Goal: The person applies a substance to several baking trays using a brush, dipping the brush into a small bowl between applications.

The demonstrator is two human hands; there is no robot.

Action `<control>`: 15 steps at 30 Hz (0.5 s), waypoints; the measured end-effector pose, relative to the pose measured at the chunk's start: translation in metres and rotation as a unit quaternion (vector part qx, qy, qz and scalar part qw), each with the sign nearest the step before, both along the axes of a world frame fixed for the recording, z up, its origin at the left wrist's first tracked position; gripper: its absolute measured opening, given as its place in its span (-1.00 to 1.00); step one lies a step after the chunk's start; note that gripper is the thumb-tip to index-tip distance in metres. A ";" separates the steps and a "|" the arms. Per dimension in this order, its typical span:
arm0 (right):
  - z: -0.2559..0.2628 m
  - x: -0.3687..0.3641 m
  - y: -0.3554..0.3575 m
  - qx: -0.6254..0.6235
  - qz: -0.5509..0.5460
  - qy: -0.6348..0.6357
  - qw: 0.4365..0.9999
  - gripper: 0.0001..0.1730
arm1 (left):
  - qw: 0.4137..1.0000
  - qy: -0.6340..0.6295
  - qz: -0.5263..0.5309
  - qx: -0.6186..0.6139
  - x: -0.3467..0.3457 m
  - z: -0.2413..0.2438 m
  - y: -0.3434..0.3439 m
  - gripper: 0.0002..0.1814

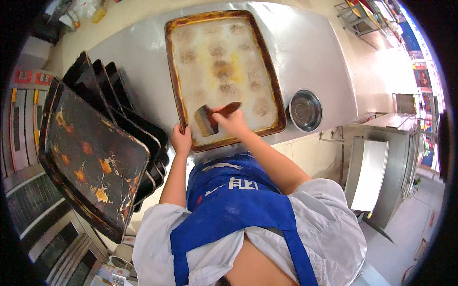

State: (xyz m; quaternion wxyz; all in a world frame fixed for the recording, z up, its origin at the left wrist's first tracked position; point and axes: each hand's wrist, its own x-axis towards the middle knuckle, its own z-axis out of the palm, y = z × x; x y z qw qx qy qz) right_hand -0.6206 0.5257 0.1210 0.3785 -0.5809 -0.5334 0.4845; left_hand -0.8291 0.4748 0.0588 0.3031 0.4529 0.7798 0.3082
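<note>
A large metal baking tray (247,89) with a browned rim lies on the steel worktable in front of me. My left hand (181,139) grips its near left corner, thumb over the rim. In my right hand (230,121) is a wide flat brush (209,121) with a reddish-brown handle; its pale bristles are over the tray's near left part, and whether they touch the surface is hard to tell. Dark round marks and yellowish patches show on the tray's surface. Just right of the tray stands a round steel bowl (306,110), whose contents I cannot make out.
Several dark, scratched baking trays (96,153) stand tilted in a stack at the left, close to my left forearm. The steel worktable (315,53) has its right edge beyond the bowl. Steel equipment (393,171) stands lower right, and oven-like units (39,200) are at the far left.
</note>
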 end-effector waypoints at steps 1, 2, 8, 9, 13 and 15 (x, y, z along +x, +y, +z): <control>-0.003 0.025 0.000 -0.016 -0.023 0.012 1.000 -0.74 | 1.000 -0.009 0.002 0.009 0.000 0.001 0.001 -0.69; -0.006 0.051 0.000 0.019 -0.035 -0.068 0.997 -0.74 | 1.000 -0.020 0.008 -0.005 0.000 0.003 0.001 -0.70; -0.017 0.156 -0.012 0.156 -0.170 -0.287 0.930 -0.71 | 0.999 -0.026 0.013 0.023 -0.005 0.024 -0.021 -0.84; -0.019 0.162 -0.011 0.110 -0.161 -0.254 0.947 -0.70 | 1.000 -0.004 0.017 0.012 -0.005 0.026 -0.025 -0.84; -0.019 0.163 -0.007 -0.034 -0.207 -0.138 0.968 -0.73 | 0.998 0.035 0.060 0.006 -0.004 0.032 -0.048 -0.84; -0.017 0.165 -0.005 -0.069 -0.216 -0.136 0.964 -0.74 | 0.996 0.007 0.088 -0.009 0.000 0.032 -0.061 -0.84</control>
